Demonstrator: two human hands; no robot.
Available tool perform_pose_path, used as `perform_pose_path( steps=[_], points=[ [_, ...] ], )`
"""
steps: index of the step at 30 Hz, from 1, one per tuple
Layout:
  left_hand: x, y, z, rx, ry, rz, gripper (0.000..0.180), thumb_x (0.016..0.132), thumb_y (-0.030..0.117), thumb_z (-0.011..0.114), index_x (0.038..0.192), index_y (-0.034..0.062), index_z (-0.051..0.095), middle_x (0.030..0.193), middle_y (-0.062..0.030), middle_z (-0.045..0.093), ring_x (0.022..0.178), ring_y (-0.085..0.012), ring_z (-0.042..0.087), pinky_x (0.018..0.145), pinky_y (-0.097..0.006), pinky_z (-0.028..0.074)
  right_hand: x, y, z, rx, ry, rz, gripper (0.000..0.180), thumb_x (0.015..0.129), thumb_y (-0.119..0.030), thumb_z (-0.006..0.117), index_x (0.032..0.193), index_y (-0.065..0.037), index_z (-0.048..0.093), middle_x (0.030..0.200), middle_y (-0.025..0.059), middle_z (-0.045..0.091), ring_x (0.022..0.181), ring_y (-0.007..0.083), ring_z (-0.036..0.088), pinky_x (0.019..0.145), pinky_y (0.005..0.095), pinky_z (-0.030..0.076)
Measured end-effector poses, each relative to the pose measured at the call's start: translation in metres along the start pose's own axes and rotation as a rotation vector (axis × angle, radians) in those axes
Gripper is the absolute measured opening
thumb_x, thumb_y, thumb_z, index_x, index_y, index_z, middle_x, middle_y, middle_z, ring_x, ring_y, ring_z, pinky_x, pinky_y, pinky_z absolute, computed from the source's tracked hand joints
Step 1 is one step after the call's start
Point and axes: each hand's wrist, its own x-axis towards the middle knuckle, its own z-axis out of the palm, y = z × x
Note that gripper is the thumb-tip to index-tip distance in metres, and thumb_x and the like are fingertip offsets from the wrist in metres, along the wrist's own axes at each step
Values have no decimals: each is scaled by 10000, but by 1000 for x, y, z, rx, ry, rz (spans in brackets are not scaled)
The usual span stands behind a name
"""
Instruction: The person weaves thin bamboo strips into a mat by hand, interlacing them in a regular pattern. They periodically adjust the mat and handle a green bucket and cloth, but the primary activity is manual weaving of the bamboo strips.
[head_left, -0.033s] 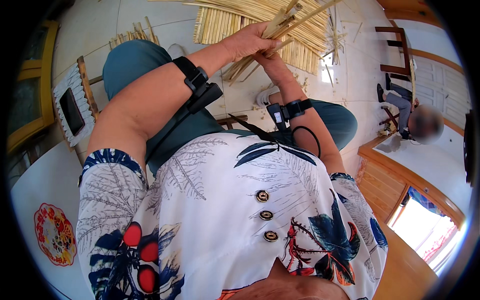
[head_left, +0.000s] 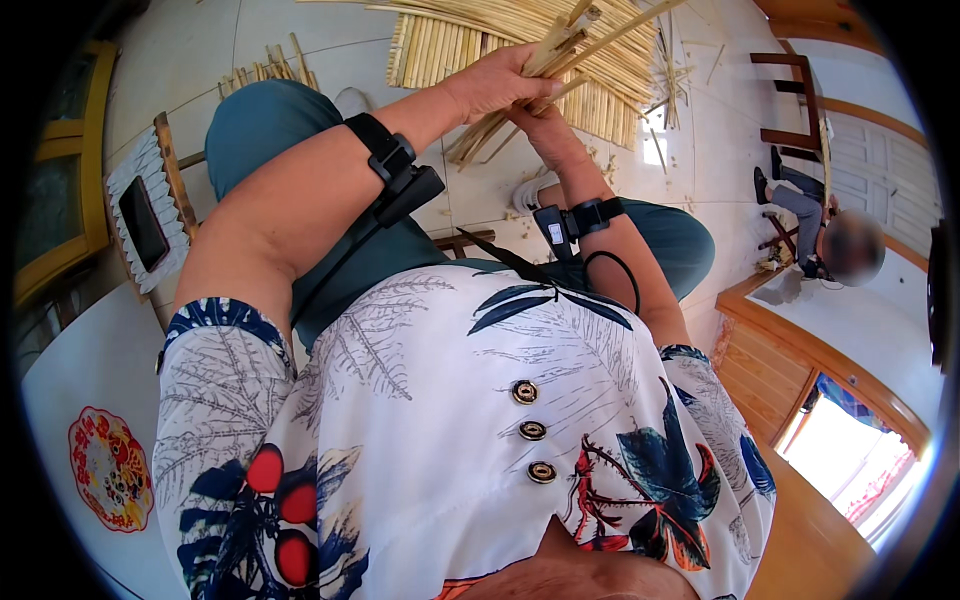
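Several stalks partly behind left hand

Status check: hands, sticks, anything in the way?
Left hand gripping stick bundle; right hand against it, grip partly hidden. Bundle slanted, ends uneven. Laid-out sticks behind it on floor.

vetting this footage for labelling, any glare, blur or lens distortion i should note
Head view: edges bow toward the black rim; head view: the opening lower right is blown out, and the floor shows a white glare patch; head view: the other person's head is blurred, the sticks fairly sharp.
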Motion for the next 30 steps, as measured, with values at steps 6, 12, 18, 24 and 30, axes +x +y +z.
perform_pose_path(
  steps=[6,12,18,24,30],
  points=[
    [-1,1,1,-11,-7,-5,277,814,258,622,1016,74,576,905,-26,618,847,-117,568,757,-272,444,1,7,-7,103,-26,28,241,817,-139,610,1038,-52,572,975,20,571,927,129,509,818,276,407],
    [1,-3,1,92,-46,-51,261,741,183,698,960,82,599,846,-4,610,793,-104,555,735,-255,431,3,5,-7,221,-63,11,463,727,-31,674,1124,-85,442,997,9,534,933,144,519,836,283,424],
    [1,-3,10,140,26,9,187,732,104,686,882,52,586,780,-6,588,696,-85,532,679,-236,443,0,5,11,211,9,-135,580,630,65,704,1095,-94,396,989,30,520,949,148,524,794,286,478],
    [-2,-6,22,133,112,44,182,738,88,673,890,43,584,769,-4,577,725,-89,536,679,-227,444,20,28,21,62,202,-534,630,620,71,715,1127,-71,368,1018,28,528,924,141,545,778,270,480],
    [1,-7,21,194,53,-46,188,754,110,662,911,38,587,790,-15,582,761,-98,553,711,-239,449,18,56,19,593,111,-154,382,685,-31,706,1026,-67,539,944,24,591,886,130,562,753,274,472]
  ],
)
